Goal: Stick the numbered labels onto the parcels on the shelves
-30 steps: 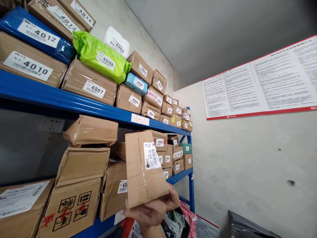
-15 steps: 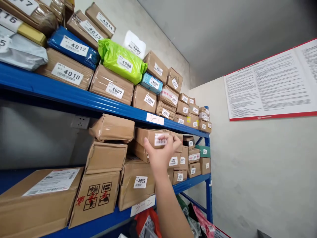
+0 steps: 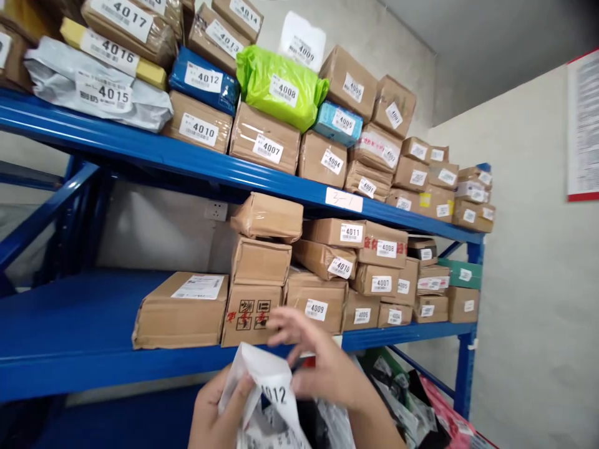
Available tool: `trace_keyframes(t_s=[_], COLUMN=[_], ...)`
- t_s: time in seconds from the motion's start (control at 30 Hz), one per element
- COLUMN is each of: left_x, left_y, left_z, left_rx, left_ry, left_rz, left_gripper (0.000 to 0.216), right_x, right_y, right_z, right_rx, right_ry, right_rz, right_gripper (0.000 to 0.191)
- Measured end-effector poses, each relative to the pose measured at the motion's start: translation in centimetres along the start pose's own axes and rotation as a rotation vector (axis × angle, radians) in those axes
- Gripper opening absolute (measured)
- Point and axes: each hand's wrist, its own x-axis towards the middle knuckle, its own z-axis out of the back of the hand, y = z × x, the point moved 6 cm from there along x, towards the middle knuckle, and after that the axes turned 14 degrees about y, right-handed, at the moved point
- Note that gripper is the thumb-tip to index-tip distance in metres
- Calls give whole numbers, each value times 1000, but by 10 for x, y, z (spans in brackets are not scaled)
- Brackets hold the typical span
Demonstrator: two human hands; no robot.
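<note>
My left hand (image 3: 218,405) is low in the middle of the view, its thumb pressed over a strip of white paper labels (image 3: 270,388). The top label reads 4012, and the strip bends and curls downward. Just right of it is my right hand (image 3: 321,362), fingers apart and somewhat blurred, with nothing seen in it. Its thumb is close to the strip's edge; whether it touches, I cannot tell. Behind the hands, a cardboard box labelled 4011 (image 3: 332,232) lies on top of a tilted box labelled 4010 (image 3: 322,259). A box labelled 4009 (image 3: 299,299) is below them.
A blue shelf rack (image 3: 154,365) spans the view. Its upper shelf carries many numbered parcels, among them a green bag (image 3: 281,93). Unnumbered cartons (image 3: 262,259) are stacked left of the 4009 box, beside a larger box (image 3: 180,315). Bagged parcels (image 3: 407,399) lie underneath.
My right hand has left the label on the upper box and come down beside the label strip. My left hand and the strip have entered the view. The camera has turned left.
</note>
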Motion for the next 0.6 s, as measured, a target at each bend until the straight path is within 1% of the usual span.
trace_keyframes(t_s=[0.03,0.07,0.13,0.17,0.2,0.27,0.3,0.33,0.37,0.43,0.47,0.5,0.53,0.6], left_x=[1,2,5,5,5,2,-1,-4,-8,-16,-20,-24,-28,-35], left_y=[0,1,2,1,0,-4,-6,-6,-4,4,9,15,22,35], left_z=[1,2,1,0,0,4,9,16,25,43,50,53,54,49], left_rx=[-16,-14,31,80,148,325,421,513,596,718,743,739,707,562], left_ry=[2,15,94,157,231,358,388,385,358,277,260,270,317,469], left_rz=[-3,-1,24,34,37,17,10,19,50,144,197,244,285,350], left_gripper=[49,48,48,47,47,42,38,37,38,45,47,48,47,43], right_x=[-7,-13,-20,-21,-21,-24,-26,-30,-35,-47,-53,-57,-59,-61], right_y=[-9,-18,-33,-41,-49,-63,-69,-74,-79,-88,-91,-94,-96,-98], right_z=[-20,-34,-46,-47,-46,-39,-36,-32,-29,-27,-28,-30,-32,-33], right_rx=[105,197,347,419,481,572,614,654,692,739,750,760,764,724], right_ry=[73,72,-76,-159,-247,-422,-501,-586,-676,-853,-914,-944,-946,-940], right_rz=[-62,-101,-98,-79,-61,-34,-25,-13,-4,-3,-5,-7,-10,-22], right_gripper=[70,70,52,44,41,42,42,42,42,42,42,44,47,49])
